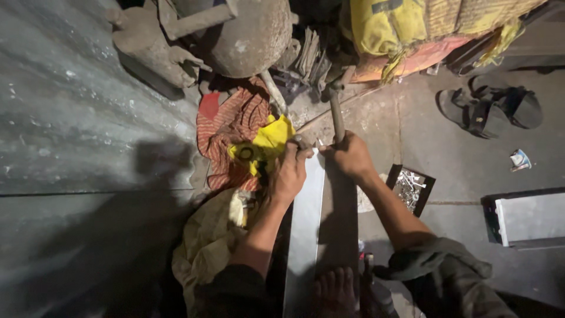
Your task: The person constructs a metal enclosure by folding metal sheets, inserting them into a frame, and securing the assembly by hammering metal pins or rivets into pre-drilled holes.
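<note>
Bare toes (334,290) rest on the metal strip (306,229), whose long axis runs up-frame to both hands. Left hand (288,174) fingers pinch its top end; right hand (351,156) is clenched on what looks like a hammer handle (336,118), just beside.

At the centre of the frame I see my left hand (289,174) and right hand (351,155) side by side on the upper end of a long metal strip (306,224), which runs down to the bottom edge. A hammer handle (336,118) rises from the right hand. Left of the hands lies a striped cloth (232,132); above it sits a round vessel (250,35). Right of the strip is a small tray of screws (410,187), with sandals (491,109) at upper right. A bare foot (333,291) rests on the strip at the bottom.
</note>
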Demonstrator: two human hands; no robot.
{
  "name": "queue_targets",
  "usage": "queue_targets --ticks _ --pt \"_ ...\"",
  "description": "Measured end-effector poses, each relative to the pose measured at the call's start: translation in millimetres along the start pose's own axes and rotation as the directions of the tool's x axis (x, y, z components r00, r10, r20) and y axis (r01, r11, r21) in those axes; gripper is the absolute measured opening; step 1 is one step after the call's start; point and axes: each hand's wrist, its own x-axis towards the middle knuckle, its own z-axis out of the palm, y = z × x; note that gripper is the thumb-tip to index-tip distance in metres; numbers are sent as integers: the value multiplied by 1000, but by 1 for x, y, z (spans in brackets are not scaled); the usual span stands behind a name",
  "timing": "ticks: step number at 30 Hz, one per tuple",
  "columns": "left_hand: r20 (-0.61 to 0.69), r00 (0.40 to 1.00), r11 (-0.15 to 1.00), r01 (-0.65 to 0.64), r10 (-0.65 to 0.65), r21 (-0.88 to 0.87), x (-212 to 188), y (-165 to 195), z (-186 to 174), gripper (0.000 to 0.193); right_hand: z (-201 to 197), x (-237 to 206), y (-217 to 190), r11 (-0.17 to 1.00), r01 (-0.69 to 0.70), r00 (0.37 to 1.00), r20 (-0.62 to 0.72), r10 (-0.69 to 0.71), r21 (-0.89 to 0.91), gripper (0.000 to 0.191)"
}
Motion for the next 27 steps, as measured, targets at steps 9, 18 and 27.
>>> queue_targets --ticks 9,18,27 --pt "30 998 996 50 -47 -78 4 0 3 20 0 -2 -6 1000 1 1000 -29 -2 -29 43" --pt "141 990 981 -26 -2 192 -1 -16 9 39 -88 -123 -83 974 -71 954 270 130 -217 43" --pt "67 940 924 -340 333 176 7 -15 5 25 -112 -164 -112 771 127 914 376 154 -624 53"
